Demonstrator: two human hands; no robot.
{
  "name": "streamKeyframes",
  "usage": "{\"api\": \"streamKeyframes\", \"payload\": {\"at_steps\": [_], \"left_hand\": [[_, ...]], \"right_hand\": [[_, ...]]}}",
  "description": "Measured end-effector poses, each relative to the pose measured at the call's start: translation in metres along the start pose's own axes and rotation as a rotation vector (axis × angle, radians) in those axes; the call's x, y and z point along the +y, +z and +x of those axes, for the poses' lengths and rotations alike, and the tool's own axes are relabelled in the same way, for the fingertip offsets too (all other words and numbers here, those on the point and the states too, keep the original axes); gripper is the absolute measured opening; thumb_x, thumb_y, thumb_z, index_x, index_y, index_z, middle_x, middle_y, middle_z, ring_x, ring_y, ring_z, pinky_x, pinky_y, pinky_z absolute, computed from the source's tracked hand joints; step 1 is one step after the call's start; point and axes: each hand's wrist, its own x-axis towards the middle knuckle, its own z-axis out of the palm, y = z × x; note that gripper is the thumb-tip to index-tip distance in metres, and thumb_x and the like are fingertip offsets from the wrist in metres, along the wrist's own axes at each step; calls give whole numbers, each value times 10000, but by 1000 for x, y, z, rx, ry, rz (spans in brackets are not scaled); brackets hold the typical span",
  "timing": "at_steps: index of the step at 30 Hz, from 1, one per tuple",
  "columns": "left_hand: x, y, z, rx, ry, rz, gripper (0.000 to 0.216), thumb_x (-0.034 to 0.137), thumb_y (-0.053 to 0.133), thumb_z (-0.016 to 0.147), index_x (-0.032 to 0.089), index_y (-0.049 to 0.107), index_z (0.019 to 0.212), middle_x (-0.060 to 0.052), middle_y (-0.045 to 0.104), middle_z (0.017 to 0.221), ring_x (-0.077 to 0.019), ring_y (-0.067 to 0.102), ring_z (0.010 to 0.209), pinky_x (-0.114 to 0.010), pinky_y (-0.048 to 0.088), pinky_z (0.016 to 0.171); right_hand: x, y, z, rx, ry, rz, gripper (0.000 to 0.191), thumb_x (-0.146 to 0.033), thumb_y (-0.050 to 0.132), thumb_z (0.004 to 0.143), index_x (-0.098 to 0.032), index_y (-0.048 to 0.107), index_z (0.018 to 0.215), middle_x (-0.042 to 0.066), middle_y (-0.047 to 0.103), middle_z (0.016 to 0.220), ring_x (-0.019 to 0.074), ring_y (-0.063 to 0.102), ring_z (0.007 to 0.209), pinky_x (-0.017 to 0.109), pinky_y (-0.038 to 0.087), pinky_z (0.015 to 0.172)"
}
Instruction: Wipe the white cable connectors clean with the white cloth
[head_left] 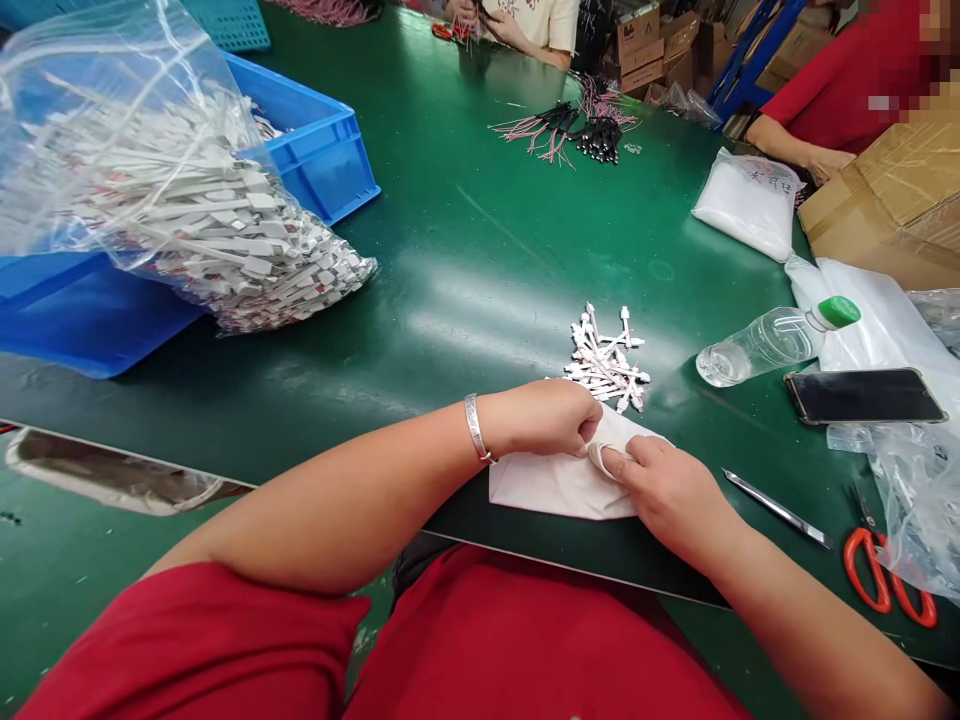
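My left hand point(551, 418) and my right hand point(664, 485) meet over a white cloth point(559, 485) lying at the near edge of the green table point(465, 250). Both hands have their fingers curled together in a pinch; whatever small piece sits between the fingertips is too hidden to name. My right fingertips wear pale finger cots. A silver bangle rings my left wrist. Just beyond the hands lies a small heap of white connector parts point(607, 360).
A large clear bag of white cable pieces point(172, 190) leans on a blue crate point(315, 140) at left. At right lie a water bottle point(772, 340), a phone point(862, 396), tweezers point(776, 508), red scissors point(889, 575) and plastic bags. Other people sit at the far side.
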Motion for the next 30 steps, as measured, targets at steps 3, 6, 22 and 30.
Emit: {"api": "streamKeyframes", "payload": {"at_steps": [3, 6, 22, 30], "left_hand": [[1, -1, -1, 1, -1, -4, 39, 174, 624, 685, 171, 644, 718, 9, 616, 647, -115, 478, 570, -234, 273, 499], [4, -1, -2, -5, -2, -10, 52, 160, 633, 675, 166, 653, 723, 8, 612, 648, -111, 473, 568, -229, 276, 499], [9, 2, -5, 12, 2, 4, 90, 142, 603, 657, 169, 646, 731, 0, 630, 689, -129, 505, 606, -225, 295, 508], [16, 8, -10, 65, 58, 92, 168, 96, 531, 659, 175, 648, 752, -28, 652, 732, -153, 508, 633, -240, 296, 520]], "right_hand": [[0, 0, -3, 13, -45, -4, 384, -28, 415, 812, -202, 619, 1087, 32, 505, 682, 177, 410, 605, 307, 270, 554], [0, -5, -5, -7, -84, -22, 386, -7, 441, 787, -182, 617, 1083, 37, 511, 695, 179, 402, 609, 311, 282, 557], [10, -14, -34, -78, 223, -75, 286, -119, 454, 883, -222, 642, 1072, 45, 560, 772, 191, 470, 707, 293, 319, 597], [24, -13, -49, 202, 535, -120, 286, -430, 600, 842, -195, 662, 992, 137, 606, 1131, 306, 527, 1021, 433, 423, 791]]}}
